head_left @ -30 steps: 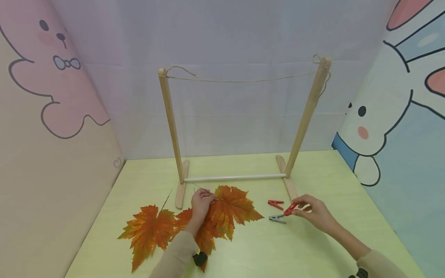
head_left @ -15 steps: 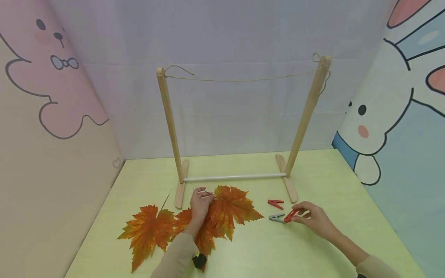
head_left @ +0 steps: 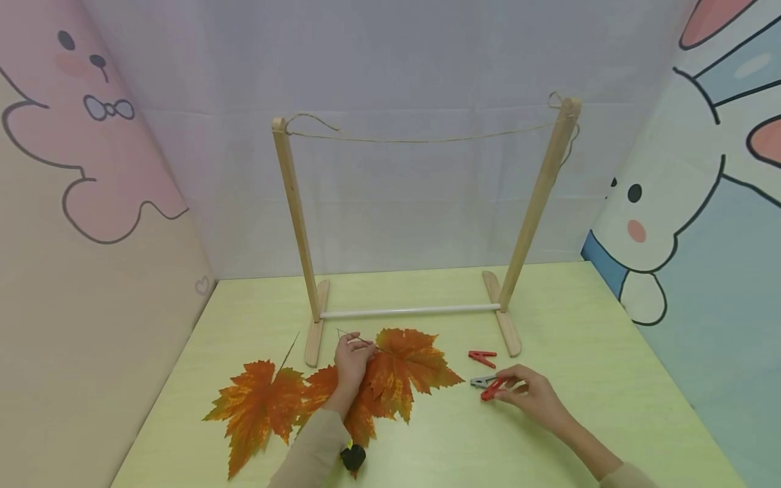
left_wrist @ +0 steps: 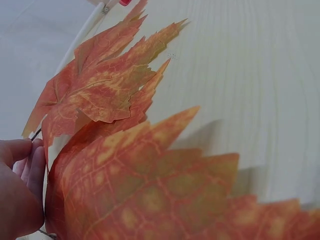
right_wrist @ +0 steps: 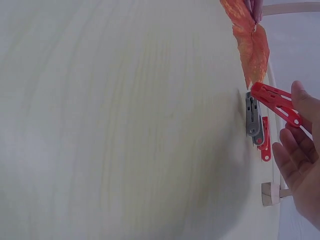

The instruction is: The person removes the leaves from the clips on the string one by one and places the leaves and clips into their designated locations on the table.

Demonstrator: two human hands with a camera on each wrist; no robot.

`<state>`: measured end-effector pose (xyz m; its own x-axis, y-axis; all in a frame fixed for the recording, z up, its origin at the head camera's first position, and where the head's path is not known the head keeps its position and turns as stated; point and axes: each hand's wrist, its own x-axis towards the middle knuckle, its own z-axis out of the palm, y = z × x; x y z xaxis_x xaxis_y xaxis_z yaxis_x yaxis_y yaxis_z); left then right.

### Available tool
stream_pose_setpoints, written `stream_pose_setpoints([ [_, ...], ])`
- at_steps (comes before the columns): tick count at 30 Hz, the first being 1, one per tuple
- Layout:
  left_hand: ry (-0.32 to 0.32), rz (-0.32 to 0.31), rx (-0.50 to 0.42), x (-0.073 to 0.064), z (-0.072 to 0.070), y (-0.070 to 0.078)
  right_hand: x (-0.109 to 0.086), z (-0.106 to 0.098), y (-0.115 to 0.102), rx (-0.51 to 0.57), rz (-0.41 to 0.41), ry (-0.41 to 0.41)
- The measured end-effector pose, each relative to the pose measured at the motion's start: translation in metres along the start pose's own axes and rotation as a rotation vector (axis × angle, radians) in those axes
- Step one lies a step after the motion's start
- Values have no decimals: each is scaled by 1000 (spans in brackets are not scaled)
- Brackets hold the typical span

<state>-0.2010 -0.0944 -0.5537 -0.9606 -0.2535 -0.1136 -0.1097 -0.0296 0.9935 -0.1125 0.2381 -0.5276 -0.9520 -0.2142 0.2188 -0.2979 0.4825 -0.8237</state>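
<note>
My left hand (head_left: 352, 366) pinches the thin stem of an orange artificial maple leaf (head_left: 407, 359). In the left wrist view the fingers meet on that dark stem, beside the leaf's base. A second leaf (head_left: 361, 421) lies partly beneath it and my arm, and a third leaf (head_left: 259, 400) is spread at the left. Between thumb and fingers, my right hand (head_left: 537, 400) holds a red clothespin (right_wrist: 276, 104) just above the table. Right by it lies a grey clothespin (right_wrist: 252, 117), and another red clothespin (head_left: 482, 357) is a little farther back.
A wooden stand (head_left: 295, 203) rises behind the hands, its two posts joined low down by a white rod (head_left: 409, 312). Twine (head_left: 421, 141) is tied between the post tops, sagging slightly. The pale table (head_left: 427, 447) meets a cloth backdrop and printed side panels.
My right hand has moved left and toward me with the red clothespin, which now overlaps the grey one in the head view. The left hand keeps its pinch on the leaf stem, nearly still.
</note>
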Motion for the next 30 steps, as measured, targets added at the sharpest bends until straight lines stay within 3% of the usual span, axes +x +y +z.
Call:
stream_pose_setpoints([
  [7,-22,0,32,1,-3,0,-2,6,1,15,58,9],
  [18,22,23,118,-3,-4,0,-8,15,6,14,110,-8],
  [30,28,46,145,-1,-14,-2,-13,24,10,-270,50,-77],
])
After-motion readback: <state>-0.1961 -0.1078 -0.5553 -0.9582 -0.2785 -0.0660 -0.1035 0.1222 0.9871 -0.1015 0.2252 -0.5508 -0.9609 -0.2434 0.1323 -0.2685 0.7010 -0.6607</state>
